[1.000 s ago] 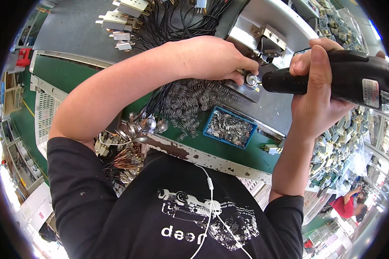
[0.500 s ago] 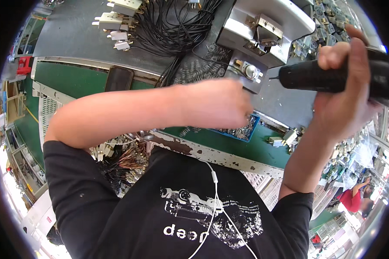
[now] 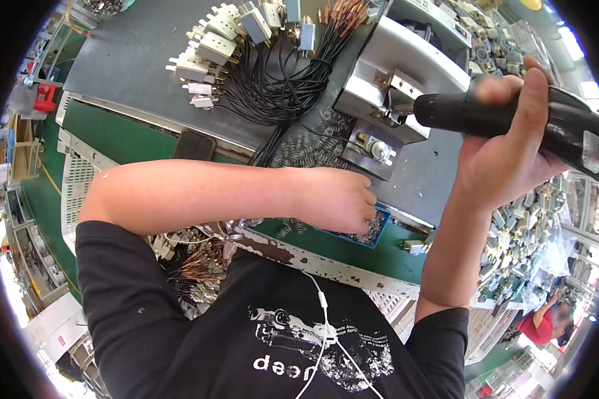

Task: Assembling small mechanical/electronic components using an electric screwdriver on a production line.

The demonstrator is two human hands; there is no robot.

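Two hands are at work over the grey worktop (image 3: 146, 60): the right hand (image 3: 506, 149) is wrapped tight around a black electric screwdriver (image 3: 512, 120), its tip touching a small metal part on the pale grey fixture (image 3: 406, 80). The left hand (image 3: 336, 199) reaches down, fingers curled, into a blue tray (image 3: 379, 233) of small metal screws at the worktop's near edge; whether it grips any cannot be told. Black wires with cream plug bodies (image 3: 213, 46) lie heaped behind the left forearm.
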